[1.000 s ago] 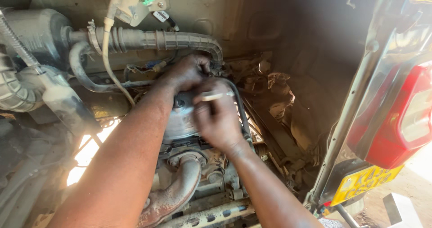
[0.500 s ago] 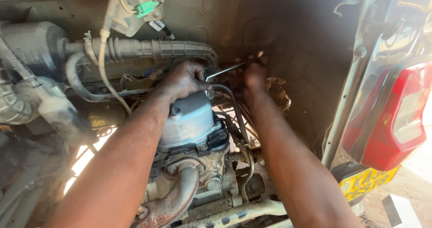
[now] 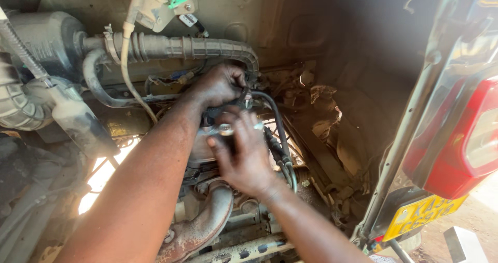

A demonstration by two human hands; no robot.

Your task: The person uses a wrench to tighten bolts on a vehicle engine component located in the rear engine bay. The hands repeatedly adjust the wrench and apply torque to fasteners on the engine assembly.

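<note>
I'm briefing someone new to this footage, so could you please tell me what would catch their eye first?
Mid-frame, two grimy hands meet over a dusty grey engine: the left hand grips by a black hose, the right hand presses lower down. A ribbed grey intake pipe arches above them, and a glossy red tail lamp glows at the right edge.

Outdoor vehicle repair: engine, tail light

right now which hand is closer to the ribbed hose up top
Left. The left hand sits just under the ribbed hose, near its bend. The right hand is lower, over the engine's grey cover.
</note>
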